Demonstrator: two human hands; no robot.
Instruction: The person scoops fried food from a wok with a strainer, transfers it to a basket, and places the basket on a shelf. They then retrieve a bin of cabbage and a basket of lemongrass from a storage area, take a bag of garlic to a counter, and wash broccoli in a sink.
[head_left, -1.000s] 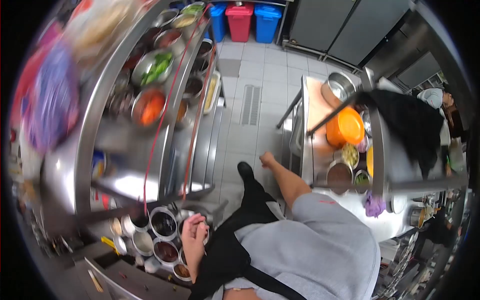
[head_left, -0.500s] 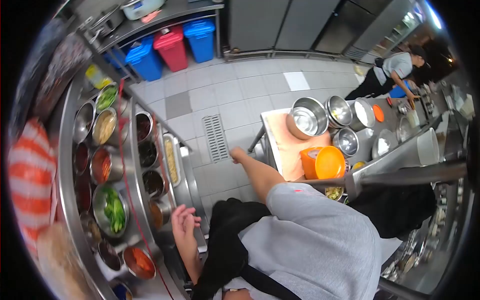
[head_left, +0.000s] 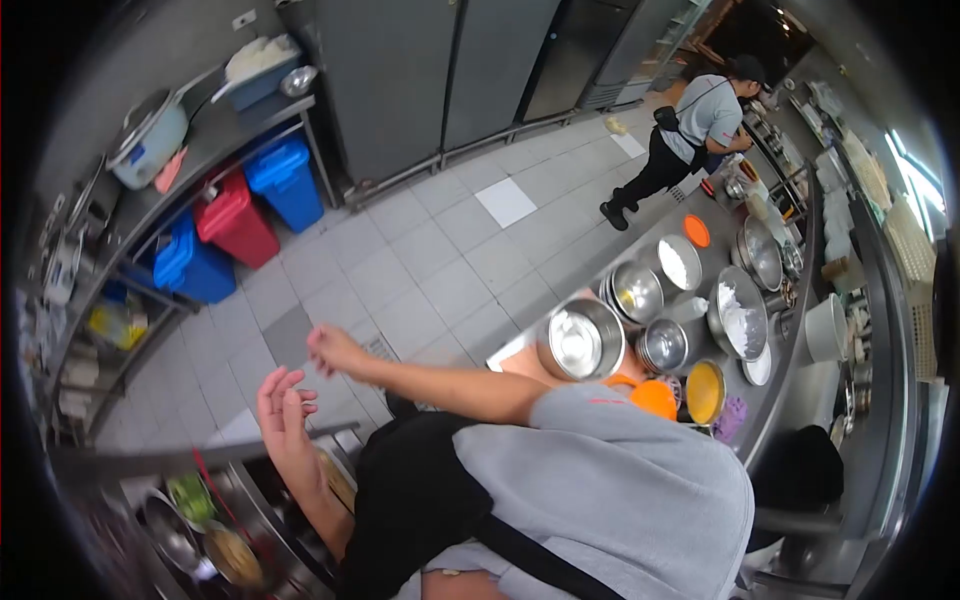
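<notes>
Commercial kitchen, seen from above through a wide lens: grey tiled floor [head_left: 450, 260], tall steel cabinets [head_left: 440, 70] along the far wall. Left hand [head_left: 282, 405] raised over the floor, fingers spread, grip wide and holding nothing, just above the near edge of a steel rack of ingredient pans [head_left: 205, 530] at lower left. Right hand [head_left: 335, 350] stretched forward over the floor, fingers loosely curled, nothing visible in the grip; whether fully closed could not be told. Both hands apart from each other and touching no object. Long steel surface [head_left: 790, 380] on the right, carrying a large empty steel bowl [head_left: 580, 340] at its near end, smaller steel bowls [head_left: 640, 295] just beyond, bowls of white powder [head_left: 738, 318] toward the far edge, an orange container [head_left: 652, 397] and a yellow-filled bowl [head_left: 705, 390] near the grey sleeve. Red bin [head_left: 235, 220] and blue bins [head_left: 285, 180] under a shelf at left. Another person [head_left: 700, 115] stood at the far end of the surface, well apart.
</notes>
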